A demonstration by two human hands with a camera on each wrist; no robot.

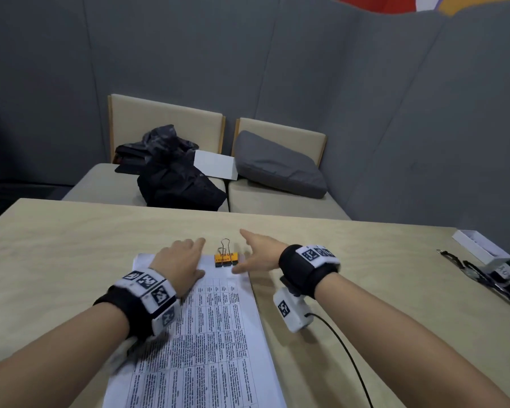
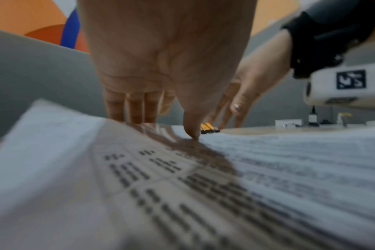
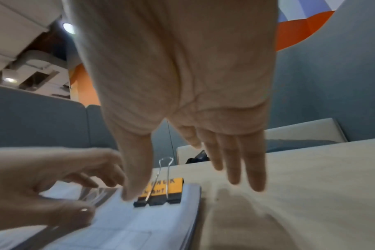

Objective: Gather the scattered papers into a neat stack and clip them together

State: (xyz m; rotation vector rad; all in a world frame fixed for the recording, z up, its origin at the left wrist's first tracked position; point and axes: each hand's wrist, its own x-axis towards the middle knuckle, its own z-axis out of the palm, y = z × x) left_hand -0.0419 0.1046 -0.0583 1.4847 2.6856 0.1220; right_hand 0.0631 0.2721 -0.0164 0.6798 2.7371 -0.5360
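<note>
Clipping looks done: the binder clip bites the paper stack between flat-pressing left hand and spread right hand (holding nothing); next, probably lift both away.

- A pale wooden table carries everything.
- A stack of printed papers lies flat on it, running from the near edge toward the middle.
- A black cable trails over the wood just right of the stack.
- A white box and dark straps lie at the far right edge, well apart from the papers.
</note>
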